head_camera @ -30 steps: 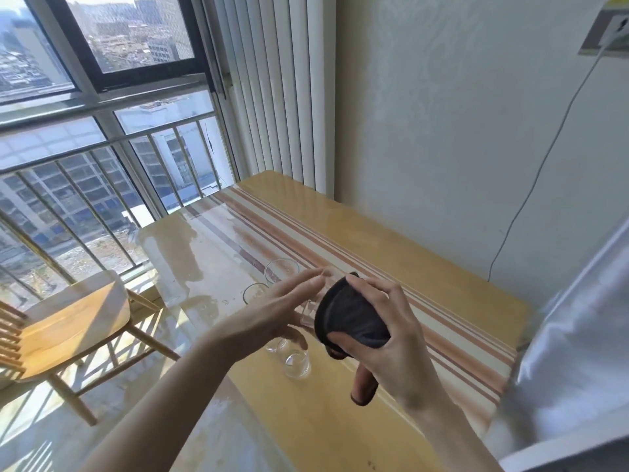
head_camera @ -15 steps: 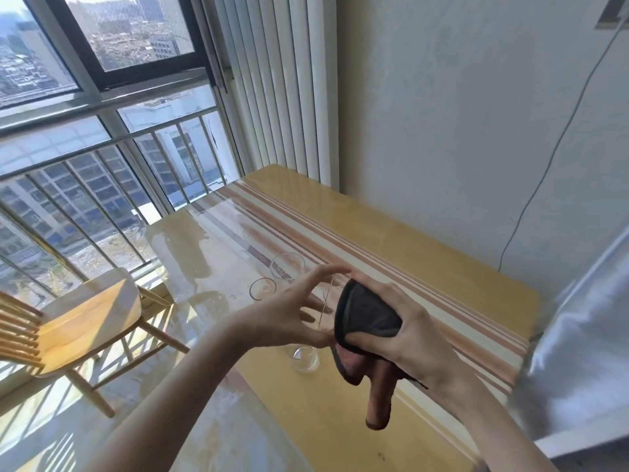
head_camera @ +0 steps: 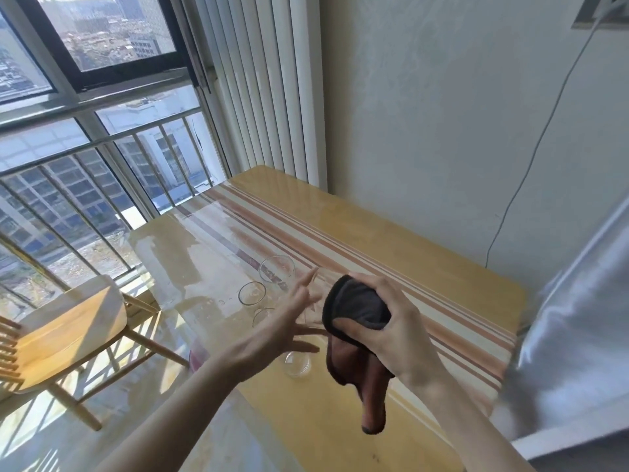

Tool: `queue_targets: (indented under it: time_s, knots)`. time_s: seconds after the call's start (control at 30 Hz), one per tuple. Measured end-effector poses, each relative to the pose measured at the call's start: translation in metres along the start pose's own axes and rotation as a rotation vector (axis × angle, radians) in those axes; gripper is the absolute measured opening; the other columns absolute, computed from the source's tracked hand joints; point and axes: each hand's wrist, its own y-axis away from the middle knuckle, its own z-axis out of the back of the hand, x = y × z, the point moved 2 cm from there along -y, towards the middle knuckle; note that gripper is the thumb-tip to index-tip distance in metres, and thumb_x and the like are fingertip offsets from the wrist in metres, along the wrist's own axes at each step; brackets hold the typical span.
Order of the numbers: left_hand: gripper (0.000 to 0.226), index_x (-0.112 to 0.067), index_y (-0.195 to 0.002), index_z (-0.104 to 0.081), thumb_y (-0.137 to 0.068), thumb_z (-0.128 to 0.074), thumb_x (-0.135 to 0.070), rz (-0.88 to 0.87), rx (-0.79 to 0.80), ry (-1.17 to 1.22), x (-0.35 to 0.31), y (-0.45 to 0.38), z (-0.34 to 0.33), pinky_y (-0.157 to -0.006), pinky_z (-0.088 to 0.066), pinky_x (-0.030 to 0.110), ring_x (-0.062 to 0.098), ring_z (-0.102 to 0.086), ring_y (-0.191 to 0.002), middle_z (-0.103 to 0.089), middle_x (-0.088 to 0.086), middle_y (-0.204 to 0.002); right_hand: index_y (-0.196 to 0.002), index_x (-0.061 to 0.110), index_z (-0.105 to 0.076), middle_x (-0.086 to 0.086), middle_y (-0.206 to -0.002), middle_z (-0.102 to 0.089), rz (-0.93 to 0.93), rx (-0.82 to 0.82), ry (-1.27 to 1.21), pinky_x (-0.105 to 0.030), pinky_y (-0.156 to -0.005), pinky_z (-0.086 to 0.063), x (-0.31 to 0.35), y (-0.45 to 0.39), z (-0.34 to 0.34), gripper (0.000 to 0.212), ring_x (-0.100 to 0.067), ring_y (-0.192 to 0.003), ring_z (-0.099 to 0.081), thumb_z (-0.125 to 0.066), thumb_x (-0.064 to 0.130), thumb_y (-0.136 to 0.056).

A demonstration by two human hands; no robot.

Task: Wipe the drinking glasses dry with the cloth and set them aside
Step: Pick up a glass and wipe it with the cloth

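Note:
My right hand (head_camera: 391, 332) grips a dark cloth (head_camera: 357, 304), bunched over one end of a clear drinking glass (head_camera: 315, 301); a brown tail of the cloth hangs below. My left hand (head_camera: 282, 328) has its fingers spread around the glass's other end, holding it above the table. Three more clear glasses stand on the table behind and under my hands: a far one (head_camera: 276, 267), a smaller one (head_camera: 252, 293) and a near one (head_camera: 297, 364), partly hidden by my left hand.
The wooden table (head_camera: 425, 253) carries a striped runner under a shiny clear cover. A wooden chair (head_camera: 68, 328) stands left by the barred window. A wall with a hanging cable is at the right, and a pale sleeve (head_camera: 578, 335) at the right edge.
My left fingers have opened out from a pinch to a spread along the glass. The cloth's tail has dropped lower. Both hands stay over the same spot.

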Motion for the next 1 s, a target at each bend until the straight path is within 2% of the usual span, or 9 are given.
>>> queue_targets:
  time_s: [0.13, 0.23, 0.37, 0.43, 0.5, 0.6, 0.67, 0.8, 1.0]
  knots:
    - [0.064, -0.046, -0.123, -0.052, -0.075, -0.032, -0.084, 0.144, -0.083, 0.177, 0.006, -0.014, -0.005, -0.055, -0.057, 0.030, 0.027, -0.074, -0.076, -0.072, 0.004, -0.111, -0.127, 0.029, -0.052, -0.004, -0.118, -0.057, 0.326, 0.038, 0.402, -0.035, -0.075, -0.059, 0.004, 0.000, 0.003, 0.060, -0.015, -0.103, -0.061, -0.075, 0.045, -0.074]
    - [0.048, -0.034, -0.108, -0.060, -0.085, -0.043, -0.072, 0.090, -0.077, 0.175, 0.016, -0.021, -0.014, -0.047, -0.051, 0.023, 0.016, -0.066, -0.056, -0.074, 0.000, -0.077, -0.123, 0.028, -0.047, -0.006, -0.112, -0.062, 0.378, -0.003, 0.491, -0.025, -0.080, -0.052, 0.007, 0.000, 0.004, 0.053, -0.017, -0.094, -0.065, -0.060, 0.055, -0.079]
    - [0.025, -0.040, -0.121, -0.054, -0.102, -0.040, -0.037, -0.119, -0.135, 0.241, 0.028, -0.028, -0.019, -0.067, -0.059, 0.030, 0.012, -0.072, -0.093, -0.071, -0.011, -0.108, -0.115, 0.026, -0.052, 0.003, -0.108, -0.059, 0.099, -0.141, 0.192, -0.018, -0.075, -0.051, 0.007, 0.004, -0.004, 0.048, -0.002, -0.093, -0.056, -0.066, 0.052, -0.077]
    - [0.032, -0.048, -0.130, -0.045, -0.098, -0.042, -0.045, -0.150, -0.083, 0.164, 0.022, -0.026, -0.014, -0.088, -0.056, 0.034, 0.011, -0.061, -0.118, -0.063, -0.016, -0.125, -0.112, 0.020, -0.056, 0.000, -0.106, -0.059, 0.081, -0.151, 0.158, -0.012, -0.075, -0.048, 0.003, 0.006, -0.004, 0.044, -0.003, -0.093, -0.055, -0.069, 0.045, -0.078]
    - [0.052, -0.056, -0.133, -0.037, -0.086, -0.058, -0.053, -0.186, -0.028, -0.098, 0.009, -0.020, -0.002, -0.097, -0.047, 0.022, 0.000, -0.047, -0.128, -0.051, -0.026, -0.135, -0.110, 0.015, -0.060, 0.000, -0.102, -0.060, 0.103, -0.148, 0.183, -0.017, -0.075, -0.049, 0.001, 0.007, 0.003, 0.044, -0.007, -0.090, -0.057, -0.067, 0.045, -0.078]
    - [0.069, -0.059, -0.133, -0.029, -0.074, -0.064, -0.050, -0.221, 0.035, -0.779, -0.014, -0.017, 0.000, -0.097, -0.031, 0.004, -0.012, -0.034, -0.129, -0.031, -0.039, -0.140, -0.109, 0.017, -0.061, 0.004, -0.099, -0.059, 0.129, -0.115, 0.263, -0.024, -0.071, -0.052, -0.001, 0.005, 0.012, 0.048, -0.006, -0.085, -0.058, -0.060, 0.053, -0.078]
    - [0.075, -0.050, -0.133, -0.031, -0.068, -0.067, -0.056, -0.294, -0.058, -1.049, -0.020, -0.022, -0.014, -0.085, -0.037, 0.005, -0.009, -0.045, -0.114, -0.040, -0.033, -0.132, -0.109, 0.019, -0.061, 0.005, -0.099, -0.060, 0.156, -0.112, 0.319, -0.026, -0.068, -0.053, 0.002, 0.003, 0.012, 0.047, -0.008, -0.083, -0.060, -0.058, 0.054, -0.078]
    - [0.070, -0.047, -0.118, -0.041, -0.056, -0.067, -0.065, -0.335, -0.349, -1.015, -0.011, -0.029, -0.032, -0.063, -0.049, 0.021, 0.000, -0.056, -0.084, -0.054, -0.032, -0.093, -0.108, 0.022, -0.062, 0.005, -0.098, -0.062, 0.139, -0.189, 0.365, -0.026, -0.063, -0.053, 0.004, -0.001, 0.007, 0.043, -0.011, -0.079, -0.062, -0.054, 0.054, -0.080]
    - [0.080, -0.034, -0.131, -0.044, -0.061, -0.066, -0.067, -0.353, -0.401, -0.984, 0.015, -0.038, -0.038, -0.073, -0.042, 0.021, 0.008, -0.061, -0.103, -0.063, -0.016, -0.119, -0.089, 0.021, -0.063, -0.001, -0.083, -0.062, -0.144, -0.258, 0.092, -0.015, -0.061, -0.044, -0.018, -0.006, 0.000, 0.026, -0.007, -0.076, -0.057, -0.045, 0.038, -0.097]
